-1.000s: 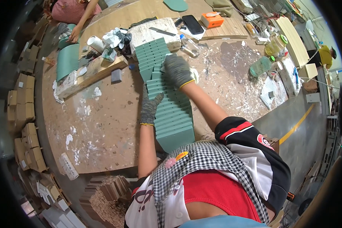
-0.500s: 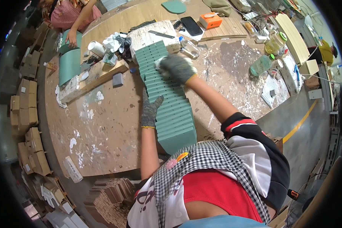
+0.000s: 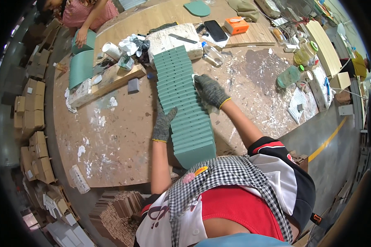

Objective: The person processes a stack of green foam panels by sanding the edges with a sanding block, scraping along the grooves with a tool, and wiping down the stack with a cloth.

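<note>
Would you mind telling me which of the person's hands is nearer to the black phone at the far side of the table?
Right. The right hand lies on the row of green tiles, just below the black phone. The left hand rests at the row's left edge, farther back.

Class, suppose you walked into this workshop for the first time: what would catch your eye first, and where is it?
First, the long row of overlapping green tiles running down the middle of the paint-spattered wooden table. The gloved left hand rests at its left edge, and the gloved right hand presses a cloth on top. At the far left corner, another person touches a green tile; an orange box sits at the far side.
</note>
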The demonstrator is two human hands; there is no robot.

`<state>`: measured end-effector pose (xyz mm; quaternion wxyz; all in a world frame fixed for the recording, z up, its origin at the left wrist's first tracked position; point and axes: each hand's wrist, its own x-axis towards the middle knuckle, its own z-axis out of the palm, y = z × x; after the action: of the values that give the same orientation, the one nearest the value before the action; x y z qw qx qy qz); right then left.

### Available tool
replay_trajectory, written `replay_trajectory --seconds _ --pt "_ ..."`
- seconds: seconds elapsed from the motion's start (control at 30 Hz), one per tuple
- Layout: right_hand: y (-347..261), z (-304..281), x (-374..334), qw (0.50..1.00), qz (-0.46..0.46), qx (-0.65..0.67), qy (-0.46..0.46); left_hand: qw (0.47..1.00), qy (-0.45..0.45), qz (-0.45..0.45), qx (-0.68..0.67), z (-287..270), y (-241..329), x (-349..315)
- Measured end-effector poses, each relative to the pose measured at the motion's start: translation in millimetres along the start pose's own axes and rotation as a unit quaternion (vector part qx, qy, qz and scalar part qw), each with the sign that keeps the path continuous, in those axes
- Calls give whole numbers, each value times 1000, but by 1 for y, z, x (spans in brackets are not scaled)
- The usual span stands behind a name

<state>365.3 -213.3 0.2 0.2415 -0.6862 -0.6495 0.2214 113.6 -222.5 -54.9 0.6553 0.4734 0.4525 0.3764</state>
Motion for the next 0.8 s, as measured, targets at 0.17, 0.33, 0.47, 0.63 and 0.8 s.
replay_trajectory --seconds 0.17,0.33,0.47,0.63,0.8 --pt "-47 -43 54 974 -65 87 201 988 74 44 128 -12 -10 43" --pt "-107 41 114 948 -244 -200 35 944 -7 77 320 -36 -33 101" --pt "-19 52 97 949 -193 -232 90 983 72 82 145 -17 -12 70" --pt "29 8 96 999 21 -23 33 992 53 18 114 -2 21 58" --pt "2 -13 112 992 80 -60 80 996 39 20 83 -2 18 60"
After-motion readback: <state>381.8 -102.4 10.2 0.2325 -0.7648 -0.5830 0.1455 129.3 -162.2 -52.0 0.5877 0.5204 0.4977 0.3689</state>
